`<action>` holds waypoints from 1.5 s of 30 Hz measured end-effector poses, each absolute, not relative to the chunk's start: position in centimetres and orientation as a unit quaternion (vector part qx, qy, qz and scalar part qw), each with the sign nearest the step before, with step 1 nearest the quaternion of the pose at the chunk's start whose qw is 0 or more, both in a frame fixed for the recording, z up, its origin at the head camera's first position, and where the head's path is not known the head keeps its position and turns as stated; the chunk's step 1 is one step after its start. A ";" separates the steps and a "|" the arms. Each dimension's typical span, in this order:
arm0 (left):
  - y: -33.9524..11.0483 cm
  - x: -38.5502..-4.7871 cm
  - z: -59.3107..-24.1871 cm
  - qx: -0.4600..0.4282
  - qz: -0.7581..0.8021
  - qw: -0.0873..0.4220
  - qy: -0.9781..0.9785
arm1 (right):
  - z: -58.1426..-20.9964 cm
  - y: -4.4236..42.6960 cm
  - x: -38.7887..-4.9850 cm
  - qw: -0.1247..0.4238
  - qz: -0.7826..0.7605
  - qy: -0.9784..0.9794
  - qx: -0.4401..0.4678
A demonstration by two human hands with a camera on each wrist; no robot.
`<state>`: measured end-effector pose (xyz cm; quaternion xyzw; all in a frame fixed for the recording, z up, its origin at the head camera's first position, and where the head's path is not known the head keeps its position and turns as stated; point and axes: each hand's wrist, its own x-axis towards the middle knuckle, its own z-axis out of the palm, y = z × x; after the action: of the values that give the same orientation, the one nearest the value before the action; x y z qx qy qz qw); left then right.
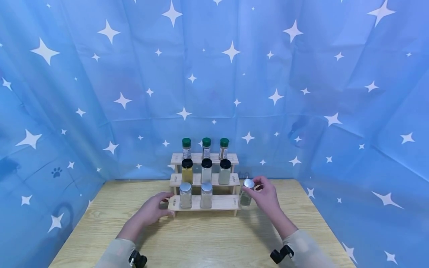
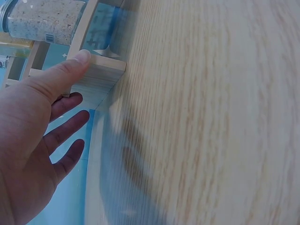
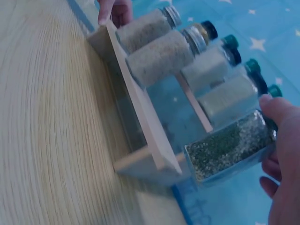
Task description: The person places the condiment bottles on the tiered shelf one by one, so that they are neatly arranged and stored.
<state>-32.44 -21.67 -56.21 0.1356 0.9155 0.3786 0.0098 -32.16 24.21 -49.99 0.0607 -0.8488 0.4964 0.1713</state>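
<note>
A three-step wooden spice rack [image 1: 219,203] stands on the table. My left hand [image 1: 155,209] grips the left end of its bottom step, the thumb [image 2: 70,70] lying on the front edge in the left wrist view. My right hand [image 1: 267,196] pinches a glass spice jar [image 3: 229,147] near its silver lid, thumb and fingers on opposite sides. Green and whitish flakes fill this jar. It hangs tilted just off the right end of the bottom step. Two silver-lidded jars, a left one [image 1: 186,196] and a right one [image 1: 206,196], stand on that step.
On the middle step stand three black-lidded jars, one with yellow contents [image 1: 187,172]. Three green-capped bottles, including a middle one [image 1: 206,148], line the top step. A blue star-patterned curtain [image 1: 214,82] hangs behind the wooden table [image 1: 201,238].
</note>
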 end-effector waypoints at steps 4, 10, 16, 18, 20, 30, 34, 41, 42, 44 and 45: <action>-21.7 -32.4 -56.2 0.136 0.378 0.009 0.916 | -49.9 22.8 -32.2 0.170 0.511 -0.839 0.072; -21.7 -32.5 -56.2 0.141 0.378 0.009 0.915 | -50.2 21.1 -32.2 0.162 0.513 -0.839 0.086; -21.8 -32.5 -56.3 0.143 0.378 0.010 0.915 | -50.8 19.6 -32.2 0.163 0.515 -0.835 0.104; -21.9 -32.5 -56.3 0.143 0.377 0.010 0.915 | -51.0 19.2 -32.3 0.164 0.515 -0.834 0.109; -21.9 -32.5 -56.3 0.143 0.375 0.011 0.916 | -51.2 18.7 -32.3 0.165 0.515 -0.834 0.113; -21.8 -32.4 -56.2 0.141 0.375 0.010 0.916 | -51.9 17.2 -32.6 0.181 0.517 -0.827 0.130; -21.7 -32.3 -56.1 0.139 0.377 0.012 0.916 | -52.1 16.9 -32.7 0.182 0.519 -0.825 0.126; -21.7 -32.2 -56.0 0.135 0.380 0.013 0.915 | -52.4 16.7 -32.8 0.177 0.535 -0.816 0.131; -21.7 -32.3 -56.0 0.134 0.380 0.014 0.915 | -52.5 16.7 -32.8 0.175 0.535 -0.816 0.129; -21.7 -32.3 -56.0 0.134 0.381 0.015 0.915 | -52.6 16.6 -32.8 0.173 0.536 -0.817 0.125; -21.7 -32.3 -56.0 0.135 0.382 0.014 0.914 | -52.6 16.6 -32.8 0.172 0.536 -0.817 0.124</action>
<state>-32.31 -21.70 -55.98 0.1348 0.9144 0.3815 0.0144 -32.81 16.56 -52.60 0.1236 -0.8170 0.5363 0.1722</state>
